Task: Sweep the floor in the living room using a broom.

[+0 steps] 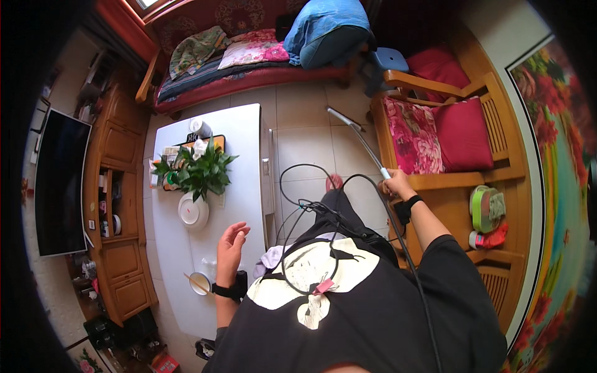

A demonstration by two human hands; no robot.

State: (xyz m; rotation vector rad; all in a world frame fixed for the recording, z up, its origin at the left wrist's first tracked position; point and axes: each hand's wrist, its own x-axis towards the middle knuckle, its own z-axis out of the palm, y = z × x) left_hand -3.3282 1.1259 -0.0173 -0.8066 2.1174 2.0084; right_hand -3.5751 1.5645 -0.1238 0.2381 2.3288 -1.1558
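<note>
My right hand (395, 183) is closed around the white grip of a long-handled floor tool (368, 147), perhaps a broom or mop. Its pole slants away over the tiles to a narrow head (345, 118) lying on the floor beside the wooden armchair. My left hand (233, 240) hangs over the edge of the white table (247, 140), fingers loosely curled and holding nothing. Nearest to it are a bowl (200, 283) with chopsticks across it and a clear crumpled plastic piece. Black cables (305, 205) loop in front of my body.
On the table stand a leafy green plant (205, 172), an upturned white bowl (192, 212) and a cylindrical container (200, 128). A wooden sofa (415, 179) with red cushions runs along the right. A daybed (224, 88) and a blue stool (391, 59) are at the far side.
</note>
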